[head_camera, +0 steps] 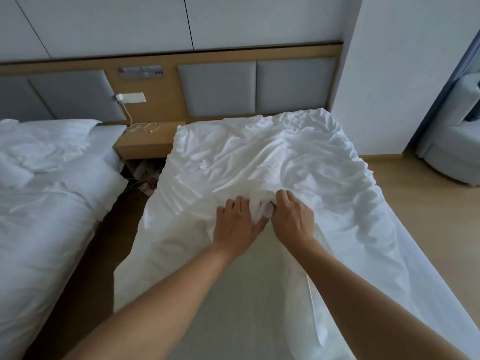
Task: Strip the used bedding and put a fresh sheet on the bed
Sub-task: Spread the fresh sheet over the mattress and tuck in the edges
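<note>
Wood-floored room, near bed (241, 320): a bunch of the sheet (259, 157) is clenched at mid-bed by the left grip (237, 224) and the right grip (293, 219), fingers curled into the cloth, close together. Its rumpled remainder is spread toward the headboard (215, 89). If pulled hard, a far corner may be caught under the mattress and the hold lost.

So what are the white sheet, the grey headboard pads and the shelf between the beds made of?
Sheet: thin woven cloth, likely cotton or a blend; matte, faint sheen, fine creases everywhere.
Pads: padded upholstery, fabric or faux leather, hard to tell; smooth grey faces with soft rounded edges.
Shelf: pale wood or wood-look laminate; flat, matte tan surface, no grain visible.
</note>
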Available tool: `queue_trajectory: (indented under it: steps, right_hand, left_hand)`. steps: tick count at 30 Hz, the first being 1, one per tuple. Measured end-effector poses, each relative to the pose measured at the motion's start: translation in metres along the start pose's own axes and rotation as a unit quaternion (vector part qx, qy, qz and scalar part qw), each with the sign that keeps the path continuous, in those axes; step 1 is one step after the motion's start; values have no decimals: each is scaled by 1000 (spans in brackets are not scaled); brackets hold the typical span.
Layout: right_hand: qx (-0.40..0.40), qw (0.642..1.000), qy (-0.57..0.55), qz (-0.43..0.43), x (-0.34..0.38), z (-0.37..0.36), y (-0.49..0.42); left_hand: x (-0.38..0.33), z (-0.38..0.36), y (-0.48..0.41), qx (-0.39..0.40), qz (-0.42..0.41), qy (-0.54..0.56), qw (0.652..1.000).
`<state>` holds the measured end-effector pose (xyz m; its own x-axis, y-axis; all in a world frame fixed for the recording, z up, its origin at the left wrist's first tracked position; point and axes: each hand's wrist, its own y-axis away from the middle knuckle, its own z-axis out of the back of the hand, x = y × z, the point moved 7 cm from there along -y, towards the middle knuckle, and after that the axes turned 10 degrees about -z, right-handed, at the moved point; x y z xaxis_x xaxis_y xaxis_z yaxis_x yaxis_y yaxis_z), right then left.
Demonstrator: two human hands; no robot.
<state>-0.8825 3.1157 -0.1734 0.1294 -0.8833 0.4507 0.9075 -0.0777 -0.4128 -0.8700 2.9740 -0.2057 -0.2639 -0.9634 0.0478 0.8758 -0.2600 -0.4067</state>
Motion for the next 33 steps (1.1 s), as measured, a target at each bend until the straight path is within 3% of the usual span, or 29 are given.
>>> queue_trajectory:
  steps: [4, 6, 8, 10, 12, 13, 14, 15, 16, 17, 18, 19, 22, 25, 27, 30, 33]
  right_hand:
    - [59, 992, 61, 95, 1, -10, 4]
    - [90, 980, 106, 145, -5, -3, -11]
    - [100, 961, 176, 186, -10, 16, -66]
    - [27, 958, 205, 198, 11, 58, -152]
    - [-148, 959, 181, 163, 44, 108, -223]
    - [-237, 950, 134, 150, 49, 119, -233]
    - [-262, 948, 100, 151, 45, 106, -221]
    - [-189, 966, 91, 149, 31, 69, -191]
    - [-34, 979, 120, 159, 8, 14, -144]
    - [129, 957, 176, 190, -17, -31, -77]
    - [280, 924, 171, 195, -42, -60, -17]
    - [322, 913, 178, 174, -54, -66, -1]
    - [223, 959, 121, 124, -24, -37, -76]
    - [-7, 992, 14, 125, 43, 51, -151]
    - [-93, 991, -12, 96, 72, 86, -164]
    - [-77, 996, 28, 26, 88, 76, -140]
    - [-47, 995, -10, -84, 71, 36, -90]
  left_hand:
    - [-4, -21, 26, -55, 160, 149, 974]
    - [2, -20, 11, -12, 159, 192, 968]
    - [12, 3, -56, 33, 60, 129, 989]
    - [20, 63, -148, -31, -38, 40, 998]
    - [38, 125, -210, -199, -25, -20, 979]
    - [46, 133, -221, -247, -7, -28, 968]
    - [50, 116, -210, -242, 1, -29, 970]
    - [47, 73, -185, -147, -10, -19, 989]
    - [34, 17, -141, -4, -36, -21, 999]
    - [16, -32, -78, 139, -80, 3, 987]
    - [-1, -63, -17, 227, -93, 54, 968]
    - [-3, -74, 2, 250, -60, 88, 962]
    - [32, -27, -67, 140, -21, 98, 985]
    - [69, 78, -145, -46, 18, 92, 995]
    - [78, 126, -158, -158, 29, 59, 985]
    - [75, 111, -129, -128, 177, 73, 973]
    - [66, 66, -85, -140, 274, 269, 913]
